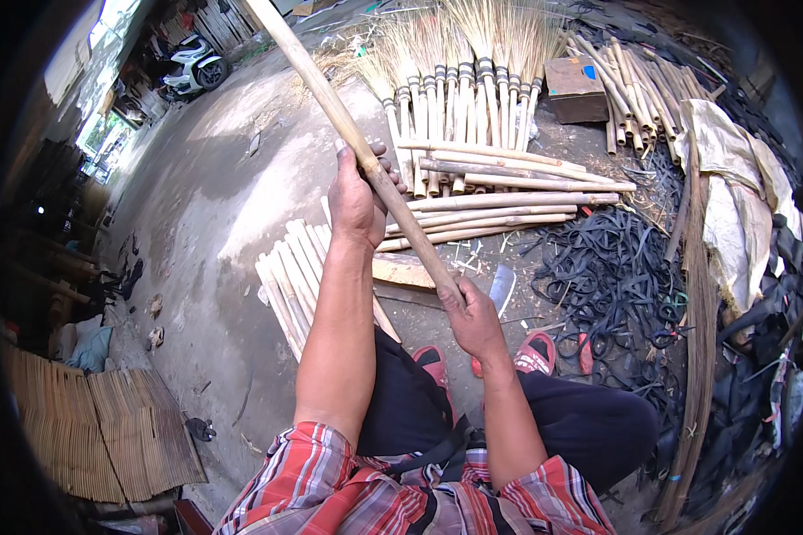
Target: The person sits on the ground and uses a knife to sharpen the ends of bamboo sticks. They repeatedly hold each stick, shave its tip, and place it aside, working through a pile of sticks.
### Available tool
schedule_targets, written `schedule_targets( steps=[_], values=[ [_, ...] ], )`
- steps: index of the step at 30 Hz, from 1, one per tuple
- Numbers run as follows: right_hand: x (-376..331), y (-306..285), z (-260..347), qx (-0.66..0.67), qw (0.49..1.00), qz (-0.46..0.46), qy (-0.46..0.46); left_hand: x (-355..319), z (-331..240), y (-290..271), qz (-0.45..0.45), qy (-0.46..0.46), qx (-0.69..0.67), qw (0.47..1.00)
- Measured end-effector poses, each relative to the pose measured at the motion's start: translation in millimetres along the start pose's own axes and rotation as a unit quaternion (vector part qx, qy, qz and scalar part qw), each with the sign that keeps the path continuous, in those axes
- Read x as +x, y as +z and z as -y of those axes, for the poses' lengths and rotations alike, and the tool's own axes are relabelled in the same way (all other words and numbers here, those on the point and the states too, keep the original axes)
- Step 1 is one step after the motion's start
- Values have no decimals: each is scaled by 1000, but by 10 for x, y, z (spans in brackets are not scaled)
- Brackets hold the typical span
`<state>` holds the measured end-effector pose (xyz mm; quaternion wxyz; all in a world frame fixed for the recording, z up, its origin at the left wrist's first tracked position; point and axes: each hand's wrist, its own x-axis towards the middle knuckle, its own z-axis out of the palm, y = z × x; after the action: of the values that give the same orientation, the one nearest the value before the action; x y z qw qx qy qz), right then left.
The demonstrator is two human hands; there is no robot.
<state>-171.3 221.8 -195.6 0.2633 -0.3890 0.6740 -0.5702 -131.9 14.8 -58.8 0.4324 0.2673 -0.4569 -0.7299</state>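
A long bamboo pole [330, 105] slants across the view from the upper left down toward my knees. My left hand [359, 198] holds it around the middle, the thumb on the near side and the fingertips showing beyond it. At the lower end, my right hand [473, 319] is closed around the pole. Just under the pole lies a wooden block [406, 270] on the ground. Close to my right hand, a wide metal blade [501, 289] lies near my feet, its handle mostly hidden by the hand.
Cut bamboo poles [509, 200] lie ahead, with more [285, 276] at left. Finished brooms [455, 89] fan out behind them. Black strips [598, 267] heap at right beside a pale sack [732, 196] and long thin stalks [698, 357]. A box [576, 89] stands by stacked poles [629, 89].
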Motion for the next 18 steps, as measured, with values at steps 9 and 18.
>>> schedule_targets(
  steps=[9,18],
  values=[
    [-173,151,173,92,994,51,37,12,-52,79,-25,10,-35,999],
    [-161,21,219,244,963,93,66,216,-64,-158,-126,66,42,989]
  ],
)
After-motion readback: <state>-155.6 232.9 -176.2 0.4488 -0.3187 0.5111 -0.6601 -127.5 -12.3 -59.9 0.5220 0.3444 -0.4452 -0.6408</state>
